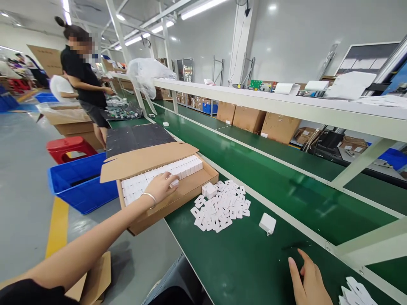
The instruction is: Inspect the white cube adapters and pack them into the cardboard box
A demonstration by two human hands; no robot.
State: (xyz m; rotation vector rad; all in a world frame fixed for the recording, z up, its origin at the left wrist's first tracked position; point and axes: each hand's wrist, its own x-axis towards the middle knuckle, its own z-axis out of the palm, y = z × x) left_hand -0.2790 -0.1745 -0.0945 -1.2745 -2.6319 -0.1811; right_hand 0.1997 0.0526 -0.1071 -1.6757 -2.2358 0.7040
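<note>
My left hand [161, 188] reaches over an open cardboard box [187, 192]. Its fingers are closed round a small white adapter block [174, 183]. Rows of similar white blocks [133, 187] stand packed along the far side of the box. My right hand [308, 277] hovers over the green bench at the lower right, fingers apart and holding nothing. A single white adapter block [267, 223] with a small metal tip lies on the bench ahead of it. Between the hands is a heap of flat white plastic plates [222, 207] with slots.
More white plates [356, 292] lie at the lower right corner. A green conveyor belt [241, 156] runs behind a pale rail, under a white shelf [270, 94]. At left stand a blue crate [82, 180], a red stool [71, 147] and a person [84, 80] at the bench.
</note>
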